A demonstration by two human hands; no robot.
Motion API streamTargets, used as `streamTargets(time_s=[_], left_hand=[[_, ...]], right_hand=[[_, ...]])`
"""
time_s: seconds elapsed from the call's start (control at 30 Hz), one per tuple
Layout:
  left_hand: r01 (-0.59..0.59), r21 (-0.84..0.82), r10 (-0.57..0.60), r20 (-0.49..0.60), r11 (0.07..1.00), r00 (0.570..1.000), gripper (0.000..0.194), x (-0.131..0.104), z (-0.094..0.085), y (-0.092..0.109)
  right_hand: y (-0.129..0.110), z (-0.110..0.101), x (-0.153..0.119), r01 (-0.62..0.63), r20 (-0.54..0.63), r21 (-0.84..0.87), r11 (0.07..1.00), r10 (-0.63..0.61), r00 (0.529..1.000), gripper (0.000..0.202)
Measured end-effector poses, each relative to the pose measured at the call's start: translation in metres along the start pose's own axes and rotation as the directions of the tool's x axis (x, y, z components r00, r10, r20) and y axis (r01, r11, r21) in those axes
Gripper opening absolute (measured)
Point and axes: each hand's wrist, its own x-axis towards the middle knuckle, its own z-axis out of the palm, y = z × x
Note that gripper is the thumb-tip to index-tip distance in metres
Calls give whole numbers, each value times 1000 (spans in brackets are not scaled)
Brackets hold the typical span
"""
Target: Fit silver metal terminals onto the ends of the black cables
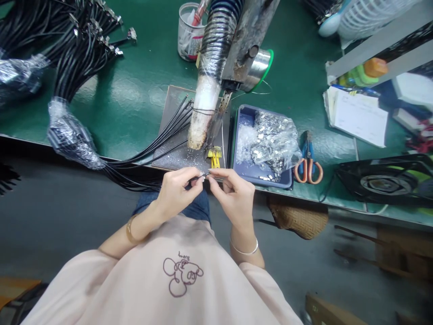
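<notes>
My left hand [177, 192] pinches the end of a black cable near the table's front edge. Fingertips of my right hand [235, 194] are pressed together close to that cable end; whatever they hold is too small to make out. Other black cables [162, 142] run from a plastic-wrapped bundle [71, 135] at the left onto a dark board [169, 155]. Just beyond my hands is a yellow clip [215, 156] below a metal holder. A blue tray [287, 180] with small metal parts in a clear bag [274, 140] lies right of the board.
A wrapped hose [206, 99] hangs over the board beside a solder spool [259, 70]. Behind it stands a cup [189, 36]. Orange-handled scissors [307, 164], a black fan [385, 180] and papers [360, 115] lie to the right. More cable bundles [27, 27] occupy the back left.
</notes>
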Motion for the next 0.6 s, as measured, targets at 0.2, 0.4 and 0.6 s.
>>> streamTargets(time_s=[0.2, 0.4, 0.6], left_hand=[[53, -126, -53, 9, 991, 999, 15, -1, -2, -2], [434, -474, -354, 254, 766, 900, 21, 5, -13, -1], [503, -552, -374, 337, 665, 864, 20, 11, -18, -5]], right_hand=[[-2, 2, -1, 93, -39, -65, 994, -95, 995, 12], [-1, -8, -7, 52, -311, 236, 970, 24, 950, 13], [-3, -6, -5, 28, -239, 174, 984, 14, 971, 8]])
